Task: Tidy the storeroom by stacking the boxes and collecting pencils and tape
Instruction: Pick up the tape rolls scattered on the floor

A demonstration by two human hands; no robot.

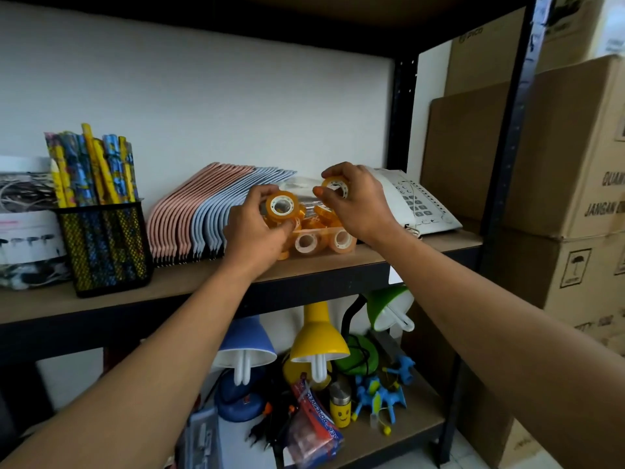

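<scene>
Left hand [252,228]: grip closed round one amber tape roll [281,207], thumb beneath, fingers over the top. Right hand [355,201]: pinch grip on a smaller tape roll [334,187], held above the pile. Remaining tape rolls [324,240] heaped loosely in a clear plastic tray [333,230] on the wooden shelf [203,282], just in front of the leaning notebooks [203,211].

Risks, as judged: rolls near the shelf edge likely to roll off if nudged by a wrist; heap prone to collapse under added rolls; white telephone [416,201] close beside the right forearm, open to a knock.

Pencils [91,167] upright in a black mesh holder [105,247], well left. Cardboard boxes [554,157] stacked right of the black metal rack. White wall behind; desk lamps [318,336] on the lower shelf.
</scene>
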